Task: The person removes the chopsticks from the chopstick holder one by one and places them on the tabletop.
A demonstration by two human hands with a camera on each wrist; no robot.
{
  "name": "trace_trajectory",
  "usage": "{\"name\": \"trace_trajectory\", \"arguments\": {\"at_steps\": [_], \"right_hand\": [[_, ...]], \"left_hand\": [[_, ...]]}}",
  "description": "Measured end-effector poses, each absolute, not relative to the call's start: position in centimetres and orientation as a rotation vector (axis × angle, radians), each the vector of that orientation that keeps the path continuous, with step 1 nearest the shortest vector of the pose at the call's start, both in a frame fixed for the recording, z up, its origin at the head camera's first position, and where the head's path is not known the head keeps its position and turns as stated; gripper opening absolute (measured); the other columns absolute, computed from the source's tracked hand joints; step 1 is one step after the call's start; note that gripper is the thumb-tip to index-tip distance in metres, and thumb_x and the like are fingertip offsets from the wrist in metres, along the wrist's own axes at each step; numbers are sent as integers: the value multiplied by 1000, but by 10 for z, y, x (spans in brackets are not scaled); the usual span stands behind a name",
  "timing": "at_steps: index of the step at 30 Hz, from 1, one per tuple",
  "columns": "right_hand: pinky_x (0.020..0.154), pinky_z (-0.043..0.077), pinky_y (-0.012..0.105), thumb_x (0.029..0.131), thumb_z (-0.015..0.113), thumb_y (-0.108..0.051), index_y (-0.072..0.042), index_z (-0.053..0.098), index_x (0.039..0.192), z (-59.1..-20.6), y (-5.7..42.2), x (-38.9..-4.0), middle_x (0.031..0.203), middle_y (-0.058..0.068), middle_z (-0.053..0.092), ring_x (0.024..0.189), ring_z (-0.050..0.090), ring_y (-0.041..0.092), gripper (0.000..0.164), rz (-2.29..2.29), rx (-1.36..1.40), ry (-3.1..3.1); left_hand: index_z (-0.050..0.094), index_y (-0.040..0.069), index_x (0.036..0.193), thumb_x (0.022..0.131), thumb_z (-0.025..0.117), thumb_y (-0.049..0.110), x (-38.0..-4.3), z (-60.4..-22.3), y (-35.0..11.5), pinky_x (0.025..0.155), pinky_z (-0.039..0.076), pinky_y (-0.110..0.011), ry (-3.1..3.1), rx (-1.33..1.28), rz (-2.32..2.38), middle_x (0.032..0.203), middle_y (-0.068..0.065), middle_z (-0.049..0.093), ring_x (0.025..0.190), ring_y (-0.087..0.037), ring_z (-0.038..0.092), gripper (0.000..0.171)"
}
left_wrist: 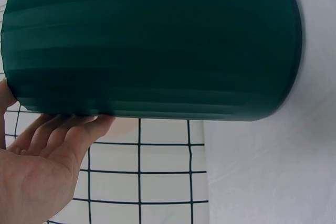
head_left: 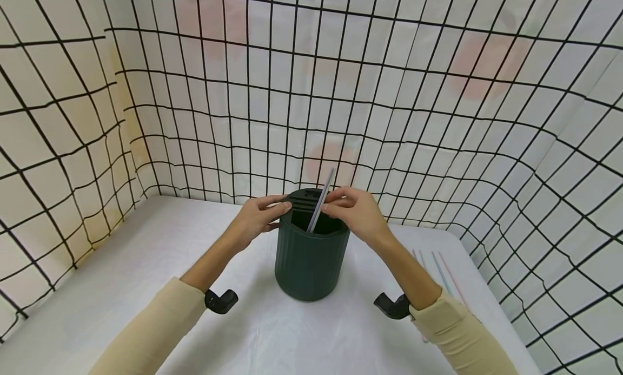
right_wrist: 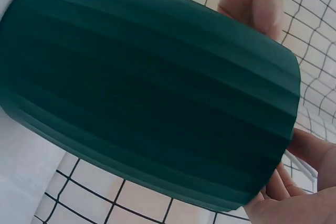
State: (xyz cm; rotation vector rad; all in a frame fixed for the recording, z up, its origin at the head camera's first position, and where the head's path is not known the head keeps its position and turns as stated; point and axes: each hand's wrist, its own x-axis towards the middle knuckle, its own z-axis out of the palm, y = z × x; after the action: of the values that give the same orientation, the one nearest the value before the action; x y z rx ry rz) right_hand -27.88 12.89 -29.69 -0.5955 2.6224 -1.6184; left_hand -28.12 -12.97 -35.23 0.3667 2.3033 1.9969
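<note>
A dark green ribbed bin (head_left: 311, 267) stands upright on the white table; its top is partly covered by a slotted lid section (head_left: 303, 201) at the back left. My left hand (head_left: 255, 218) grips the bin's left rim, thumb on top and fingers against the outer side, as the left wrist view shows too. At the right rim my right hand (head_left: 357, 212) pinches a thin greyish-purple straw (head_left: 321, 202) between thumb and fingers. That straw slants up out of the opening, with its lower end inside the bin. The bin's inside is mostly dark.
Several thin straws, blue and pink among them, lie on the table to the right, partly behind my right forearm; one is a pink straw (head_left: 452, 277). Black wire mesh (head_left: 248, 120) surrounds the white table (head_left: 170, 245) at the back and both sides.
</note>
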Motion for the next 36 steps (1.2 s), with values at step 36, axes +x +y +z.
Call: {"name": "trace_trajectory", "arguments": {"at_steps": [36], "right_hand": [[77, 64, 30, 92, 77, -19, -2, 71, 107, -266, 136, -273, 95, 15, 77, 79, 73, 29, 23, -1995, -629, 2724]], "left_hand": [[56, 14, 146, 97, 69, 42, -281, -351, -129, 105, 55, -43, 2312, 365, 1986, 137, -12, 65, 124, -26, 65, 58]]}}
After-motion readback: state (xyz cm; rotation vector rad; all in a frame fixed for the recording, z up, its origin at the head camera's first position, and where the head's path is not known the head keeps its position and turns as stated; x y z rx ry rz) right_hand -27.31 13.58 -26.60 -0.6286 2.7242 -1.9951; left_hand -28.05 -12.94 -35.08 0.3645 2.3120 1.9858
